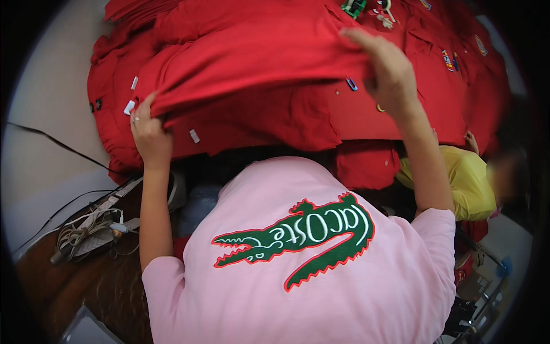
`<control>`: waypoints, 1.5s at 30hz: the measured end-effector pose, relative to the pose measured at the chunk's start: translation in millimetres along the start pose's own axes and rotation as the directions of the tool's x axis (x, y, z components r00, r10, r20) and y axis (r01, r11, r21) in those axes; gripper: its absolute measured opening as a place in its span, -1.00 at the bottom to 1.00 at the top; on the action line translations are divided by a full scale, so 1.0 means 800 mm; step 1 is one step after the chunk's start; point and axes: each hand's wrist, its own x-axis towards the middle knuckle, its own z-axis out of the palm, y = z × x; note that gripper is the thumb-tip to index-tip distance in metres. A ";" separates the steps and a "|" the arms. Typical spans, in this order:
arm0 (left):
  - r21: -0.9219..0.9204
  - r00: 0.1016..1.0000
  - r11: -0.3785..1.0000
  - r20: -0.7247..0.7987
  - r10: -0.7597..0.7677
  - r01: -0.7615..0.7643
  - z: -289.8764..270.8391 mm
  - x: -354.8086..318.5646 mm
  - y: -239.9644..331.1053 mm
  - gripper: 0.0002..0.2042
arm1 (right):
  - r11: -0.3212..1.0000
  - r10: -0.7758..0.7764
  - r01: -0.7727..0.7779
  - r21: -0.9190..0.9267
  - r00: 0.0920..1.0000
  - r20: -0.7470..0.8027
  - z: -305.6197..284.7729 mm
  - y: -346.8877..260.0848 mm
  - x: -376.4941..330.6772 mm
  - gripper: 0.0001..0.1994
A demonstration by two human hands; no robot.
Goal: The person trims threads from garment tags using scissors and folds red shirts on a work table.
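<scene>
A piece of red cloth (pixel 258 63) is stretched between my hands, raised over the near part of a table heaped with more red fabric. Its left end is pinched in my left hand (pixel 151 135), fingers closed, a ring on one of them. At the right end, my right hand (pixel 392 71) has the cloth between thumb and fingers, one finger reaching along the top; it is slightly blurred. The cloth sags a little in the middle. Below it, another fold of red fabric (pixel 286 117) lies at the table's near edge. Whether the cloth is a whole garment, I cannot tell.
Small white pieces (pixel 194 136) and a small blue item (pixel 351 84) lie on the red fabric. A green object (pixel 353 8) sits at the back. To the right is a person in yellow (pixel 465 182). Tangled cables (pixel 91 229) lie on a brown surface at left.
</scene>
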 end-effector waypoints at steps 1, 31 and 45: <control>-0.035 0.997 0.999 0.083 0.003 0.000 0.010 -0.025 0.003 -0.91 | 0.993 -0.077 0.087 -0.082 0.990 0.121 0.004 -0.003 -0.026 -0.29; 0.254 0.917 0.895 -0.059 0.394 -0.368 -0.153 0.163 -0.047 -0.85 | 0.904 -0.112 0.010 -0.426 0.970 -0.217 -0.086 0.063 0.095 -0.75; 0.323 0.780 0.855 -0.365 0.508 -0.405 -0.435 0.246 -0.055 -0.52 | 0.808 -0.288 -0.239 -0.539 0.637 -0.715 -0.279 0.034 0.187 -0.54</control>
